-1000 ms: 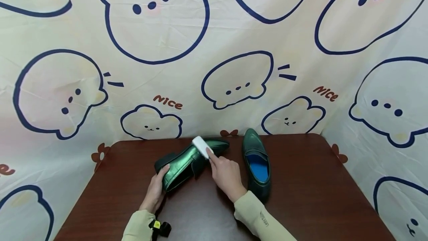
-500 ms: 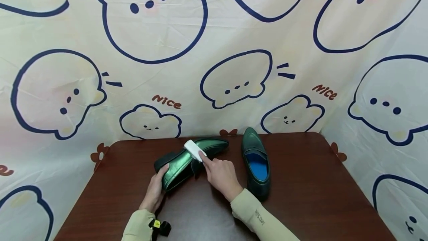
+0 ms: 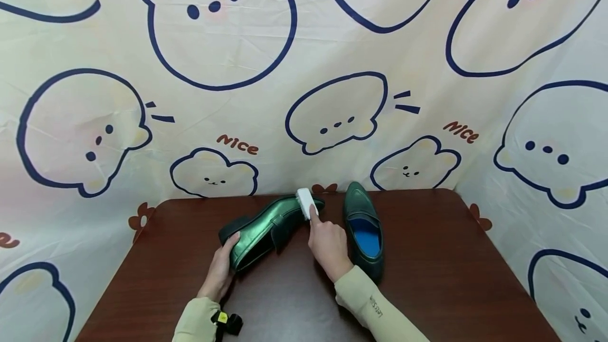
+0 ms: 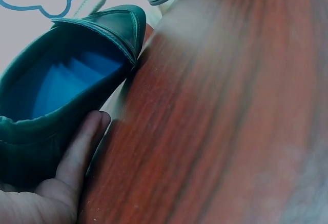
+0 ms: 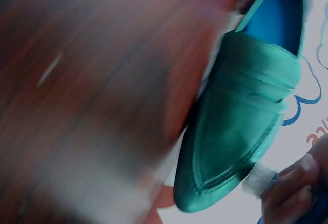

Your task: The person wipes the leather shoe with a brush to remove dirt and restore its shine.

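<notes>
A shiny green loafer (image 3: pixel 258 232) lies tipped on its side, toe toward the back right, in the head view. My left hand (image 3: pixel 220 269) grips it round the heel; in the left wrist view, fingers (image 4: pixel 77 152) lie along the shoe's lower side, below its blue insole (image 4: pixel 61 83). My right hand (image 3: pixel 330 244) holds a white brush (image 3: pixel 306 203), bristles against the loafer's side near the toe. The right wrist view shows the brush's bristles (image 5: pixel 259 179) at the edge of the loafer's toe (image 5: pixel 230 131).
A second green loafer (image 3: pixel 366 231) with a blue insole stands upright right of my right hand. Both shoes are on a dark brown wooden table (image 3: pixel 442 278). A white cloth backdrop (image 3: pixel 266 110) with cartoon bears rises behind the table's back edge.
My right hand has drawn the brush back along the loafer toward the heel, then moved it forward and right to near the toe. The left hand and both shoes stay in place.
</notes>
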Tool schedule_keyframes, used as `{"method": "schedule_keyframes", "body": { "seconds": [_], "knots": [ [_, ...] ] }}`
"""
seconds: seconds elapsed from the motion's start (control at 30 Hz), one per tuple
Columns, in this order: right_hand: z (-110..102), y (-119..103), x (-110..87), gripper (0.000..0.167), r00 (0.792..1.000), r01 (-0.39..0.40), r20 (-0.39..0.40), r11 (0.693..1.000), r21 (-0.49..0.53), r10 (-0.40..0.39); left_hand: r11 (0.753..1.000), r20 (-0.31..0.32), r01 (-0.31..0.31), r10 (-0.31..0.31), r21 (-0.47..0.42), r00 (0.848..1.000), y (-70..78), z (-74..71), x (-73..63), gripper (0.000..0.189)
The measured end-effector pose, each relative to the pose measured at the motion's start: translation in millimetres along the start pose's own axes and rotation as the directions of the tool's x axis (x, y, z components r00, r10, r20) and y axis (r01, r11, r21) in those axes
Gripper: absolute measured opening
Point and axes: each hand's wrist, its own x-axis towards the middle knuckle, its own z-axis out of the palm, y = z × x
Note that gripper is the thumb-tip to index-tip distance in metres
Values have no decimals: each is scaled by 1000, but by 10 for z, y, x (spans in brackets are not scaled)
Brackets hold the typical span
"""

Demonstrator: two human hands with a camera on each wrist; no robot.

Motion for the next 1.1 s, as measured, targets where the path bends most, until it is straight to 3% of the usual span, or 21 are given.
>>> {"method": "schedule_keyframes", "body": {
  "seconds": [0.23,0.4,0.53,0.63,0.87,1.1],
  "knots": [
    [0,-137,-65,49,982,188,2,976,113,-189,1000,10,5,-5,2,1000,-7,4,-18,69],
    [47,-180,-94,49,966,255,19,963,84,-258,1000,12,0,0,1,1000,-16,11,-39,68],
    [80,-130,-54,48,974,222,-39,975,27,-221,999,13,-9,9,-32,1000,-11,10,-14,66],
    [95,-71,-36,48,987,152,-61,988,10,-151,999,8,-10,10,-37,1000,-2,9,8,64],
    [82,31,-43,53,999,-31,18,999,-44,31,1000,5,-6,6,-17,1000,-6,2,-2,66],
    [-2,-26,-11,50,1000,-5,-8,1000,26,5,999,-12,-7,7,-36,1000,8,10,7,63]
  ]
}}
